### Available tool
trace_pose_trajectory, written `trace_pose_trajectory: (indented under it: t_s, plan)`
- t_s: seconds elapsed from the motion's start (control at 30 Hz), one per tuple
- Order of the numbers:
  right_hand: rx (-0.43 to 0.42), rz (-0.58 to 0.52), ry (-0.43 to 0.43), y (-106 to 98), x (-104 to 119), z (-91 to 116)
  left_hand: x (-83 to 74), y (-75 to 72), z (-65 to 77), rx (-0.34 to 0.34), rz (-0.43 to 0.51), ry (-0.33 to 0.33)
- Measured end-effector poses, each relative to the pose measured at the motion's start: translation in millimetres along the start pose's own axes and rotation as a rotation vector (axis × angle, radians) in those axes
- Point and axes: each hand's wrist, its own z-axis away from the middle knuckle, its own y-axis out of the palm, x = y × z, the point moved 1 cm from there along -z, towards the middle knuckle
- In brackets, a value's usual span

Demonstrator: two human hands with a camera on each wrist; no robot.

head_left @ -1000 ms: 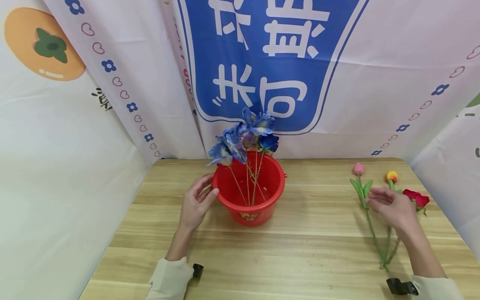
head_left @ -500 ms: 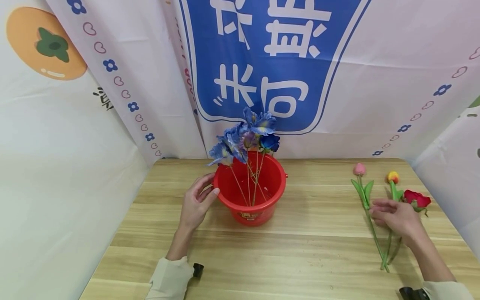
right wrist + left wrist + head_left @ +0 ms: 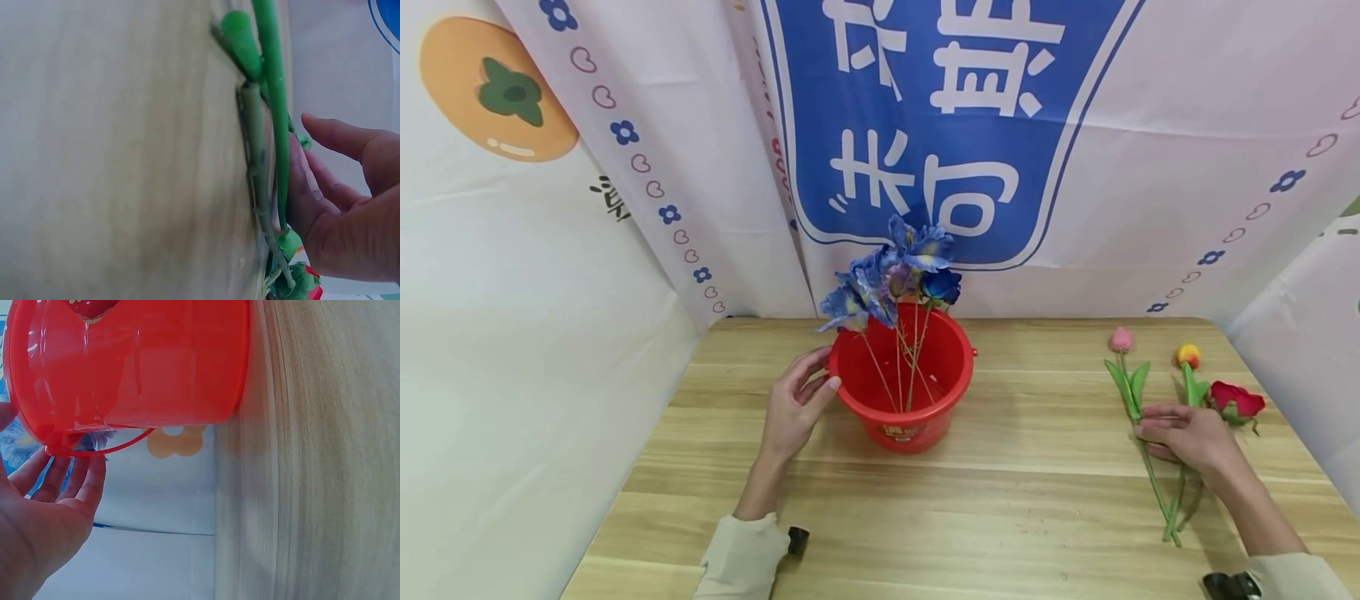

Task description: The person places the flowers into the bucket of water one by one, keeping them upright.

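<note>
A red plastic bucket (image 3: 887, 429) stands upright on the wooden table, holding several artificial flowers with blue and purple heads (image 3: 880, 279). My left hand (image 3: 792, 408) grips the bucket's left rim, thumb at the front and fingers behind; in the left wrist view the fingertips meet the rim beside the thin red handle (image 3: 125, 445). At the right lies a pink tulip (image 3: 1122, 340) with green leaves. My right hand (image 3: 1191, 437) is low over the stems, fingertips right at the pink tulip's stem (image 3: 1153, 479). In the right wrist view its thumb and fingers are apart.
A yellow-red tulip (image 3: 1187, 357) and a red rose (image 3: 1236, 400) lie beside the pink tulip, partly under the right hand, their stems converging toward the front. A printed cloth (image 3: 1150, 208) hangs behind the table (image 3: 1000, 533), with white cloth at the sides.
My right hand first shifts slightly right and back from the pink tulip's leaves, then lowers toward its stem. The left hand and the bucket keep their place.
</note>
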Motion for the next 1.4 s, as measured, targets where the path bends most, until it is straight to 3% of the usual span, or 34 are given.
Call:
trace_pose_trajectory:
  t_s: [0.4, 0.8, 1.03, 1.4]
  plan:
    - [-0.022, 0.032, 0.018, 0.7, -0.3, -0.9, 1.3, 1.3, 0.5, 0.008, -0.008, 0.018]
    - [-0.017, 0.048, -0.105, 11.4, 19.5, 11.9, 1.0, 0.6, 0.6, 0.008, 0.001, 0.031]
    - [-0.035, -0.138, -0.169, 30.7, 42.2, 17.7, 2.0, 0.1, 0.4, 0.009, -0.005, 0.036]
    - [-0.061, -0.436, -0.378, 58.5, 96.0, 26.6, 1.0, -0.6, 0.7, 0.002, -0.003, 0.029]
